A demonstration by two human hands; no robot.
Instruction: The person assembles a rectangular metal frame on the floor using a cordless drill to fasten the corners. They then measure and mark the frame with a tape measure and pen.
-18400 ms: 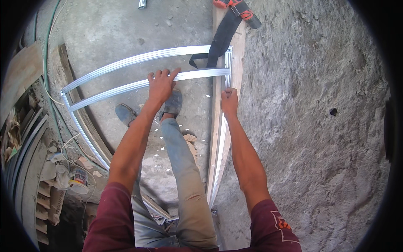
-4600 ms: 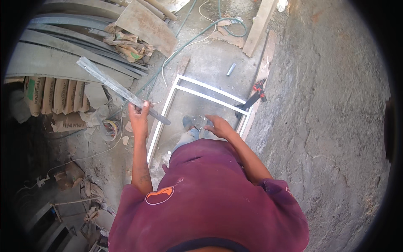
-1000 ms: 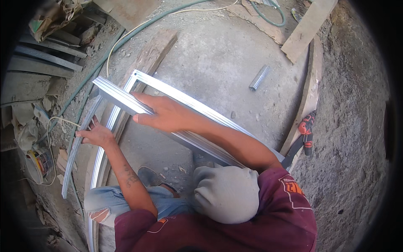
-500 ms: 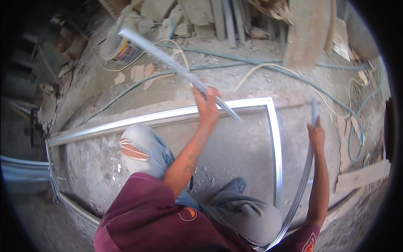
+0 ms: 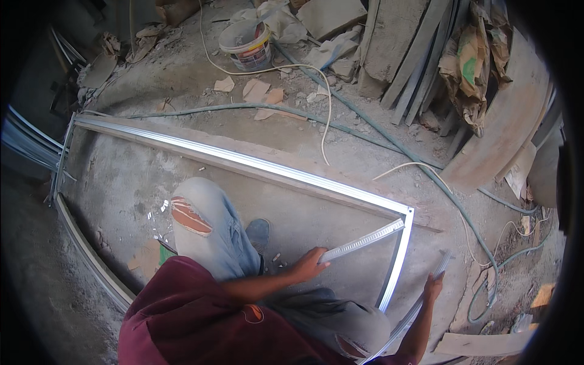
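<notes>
My left hand (image 5: 307, 266) is closed around one end of a short slotted metal strip (image 5: 364, 242). The strip's far end is beside the corner of a shiny metal frame (image 5: 261, 159) laid on the floor; whether they touch I cannot tell. To the right, outside the frame's short side, my right hand (image 5: 433, 287) grips a long grey metal channel (image 5: 401, 328) near its upper end. The channel runs down past my knee, and its lower part goes out of view. My bent knee (image 5: 210, 216) in torn jeans is inside the frame.
Behind the frame, a green hose (image 5: 365, 137) and a pale cable (image 5: 329, 115) cross the dusty floor. A bucket (image 5: 246, 48) stands among rubble at the back. Boards (image 5: 392, 42) and crumpled brown paper (image 5: 471, 67) lean at the back right. A plank (image 5: 486, 344) lies at the lower right.
The view has turned. My left hand has come down from above the frame's long side to inside it, swinging the strip toward the corner. My right hand still holds the channel, lower in view.
</notes>
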